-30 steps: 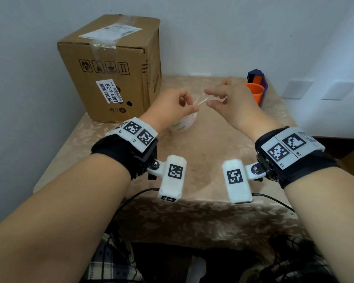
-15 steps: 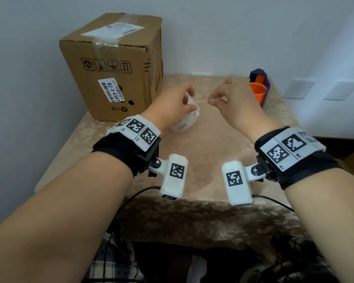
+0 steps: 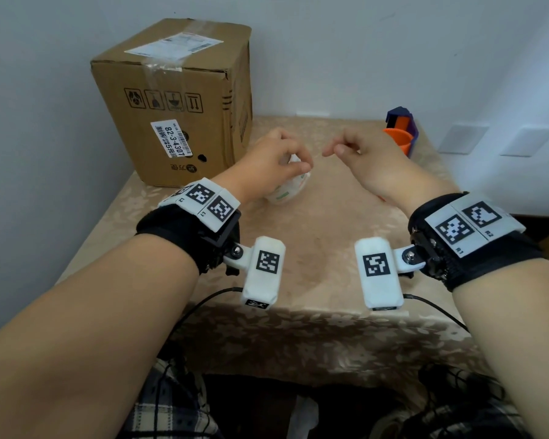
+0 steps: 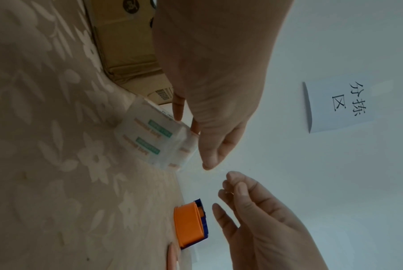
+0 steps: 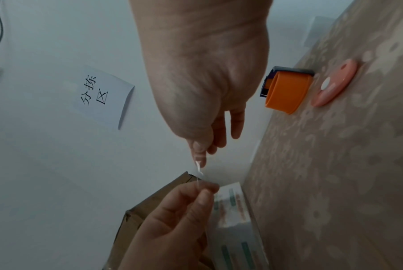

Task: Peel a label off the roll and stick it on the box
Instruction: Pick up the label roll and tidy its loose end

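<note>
The left hand (image 3: 267,166) hovers just right of the cardboard box (image 3: 178,99), its grip closed on the label roll (image 3: 287,190), which stands on the table (image 3: 324,223) beneath the palm. In the left wrist view the roll (image 4: 149,138) shows white wrapping with green and orange print, the fingers curled over its top and the thumb and forefinger pressed together at its loose end. The right hand (image 3: 365,160) hangs near the left, further from the box, fingertips almost meeting it. In the right wrist view its thumb and forefinger pinch a thin clear strip (image 5: 199,170) that runs down to the left hand's pinch; whether this strip is a label or backing film I cannot tell. Well apart from the box, at the table's far right, stands an orange and blue dispenser (image 3: 400,134), and just beside that lies a pink oval thing (image 5: 334,85).
</note>
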Demonstrator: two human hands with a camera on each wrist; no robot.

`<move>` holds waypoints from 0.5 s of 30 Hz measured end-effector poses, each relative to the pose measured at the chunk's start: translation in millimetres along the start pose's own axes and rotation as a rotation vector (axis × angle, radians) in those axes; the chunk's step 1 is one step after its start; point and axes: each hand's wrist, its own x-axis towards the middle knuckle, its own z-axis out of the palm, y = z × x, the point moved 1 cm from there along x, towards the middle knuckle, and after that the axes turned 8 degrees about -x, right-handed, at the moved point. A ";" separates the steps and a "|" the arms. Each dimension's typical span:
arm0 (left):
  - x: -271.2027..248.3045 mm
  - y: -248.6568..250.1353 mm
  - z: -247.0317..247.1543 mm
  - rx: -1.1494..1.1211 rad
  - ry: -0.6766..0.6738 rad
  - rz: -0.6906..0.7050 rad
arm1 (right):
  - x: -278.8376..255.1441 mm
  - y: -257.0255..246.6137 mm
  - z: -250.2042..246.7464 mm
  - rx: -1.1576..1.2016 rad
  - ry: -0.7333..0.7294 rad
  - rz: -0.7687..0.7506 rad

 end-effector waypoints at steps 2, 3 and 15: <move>0.4 1.2 0.9 -0.018 -0.004 0.009 | 2.2 0.1 1.8 -0.014 0.045 -0.016; 1.0 1.1 1.1 -0.040 -0.003 0.014 | 3.4 0.3 2.7 -0.016 0.070 -0.014; 2.6 4.1 4.5 -0.085 0.008 0.040 | 4.2 -3.9 13.7 0.406 0.103 0.152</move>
